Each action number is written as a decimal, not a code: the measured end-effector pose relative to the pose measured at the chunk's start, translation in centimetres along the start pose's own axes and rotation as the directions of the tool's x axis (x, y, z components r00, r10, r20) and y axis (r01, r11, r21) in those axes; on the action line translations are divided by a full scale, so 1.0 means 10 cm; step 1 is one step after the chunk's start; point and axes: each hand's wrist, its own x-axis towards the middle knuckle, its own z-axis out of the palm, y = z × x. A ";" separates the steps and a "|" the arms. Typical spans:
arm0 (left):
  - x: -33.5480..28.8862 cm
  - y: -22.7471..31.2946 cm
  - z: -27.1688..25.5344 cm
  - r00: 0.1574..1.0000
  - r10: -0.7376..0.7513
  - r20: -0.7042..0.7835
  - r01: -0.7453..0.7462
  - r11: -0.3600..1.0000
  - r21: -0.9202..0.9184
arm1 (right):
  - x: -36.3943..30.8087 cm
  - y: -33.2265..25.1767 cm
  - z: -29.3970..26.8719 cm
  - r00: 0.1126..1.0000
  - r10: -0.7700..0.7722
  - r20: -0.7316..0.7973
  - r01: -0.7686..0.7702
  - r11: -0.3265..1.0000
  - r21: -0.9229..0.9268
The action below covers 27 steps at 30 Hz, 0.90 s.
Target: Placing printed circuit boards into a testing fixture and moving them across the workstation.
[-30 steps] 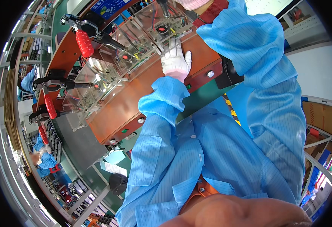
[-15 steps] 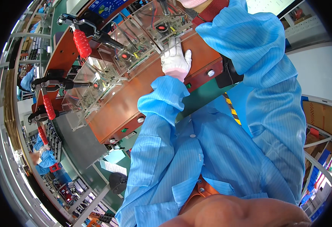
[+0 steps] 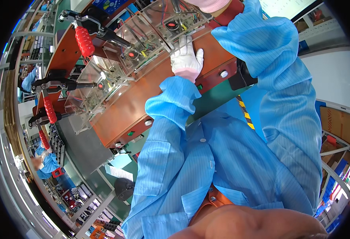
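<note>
Brown board makes up the base (image 3: 121, 113), which looks heavy and stiff, best held by its long edges. The covers (image 3: 151, 38) stand in a row along it, ahead of the person. They look like rigid clear plastic: probably light, smooth enough to slip against a glove, and liable to scratch or crack. Their lower edges seem the safest hold. The clamps (image 3: 99, 32) look like stiff metal, with red grips to take. The left hand (image 3: 187, 59), in a white glove, lies flat and unclenched at the covers' front edge, grasping nothing visible.

Much of the base's far side is hidden behind the covers and clamps. The right hand (image 3: 209, 4) is cut off by the upper rim, so I cannot tell whether it grasps anything. Whether the left fingertips lie under or on the plastic is unclear. Glare blurs parts around the red discs (image 3: 171, 24).
</note>
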 end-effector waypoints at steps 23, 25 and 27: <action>-0.49 -0.13 -0.30 0.997 0.078 0.007 -0.076 0.985 -0.156 | -0.44 0.04 -0.08 0.908 -0.197 0.370 0.321 -0.242 -0.916; -0.60 -0.20 -0.34 0.998 0.066 -0.020 -0.068 0.984 -0.162 | -0.49 0.08 0.00 0.910 -0.227 0.347 0.297 -0.225 -0.928; -0.77 -0.21 -0.35 0.996 0.078 -0.033 -0.083 0.973 -0.217 | -0.54 0.07 -0.04 0.925 -0.231 0.301 0.248 -0.234 -0.940</action>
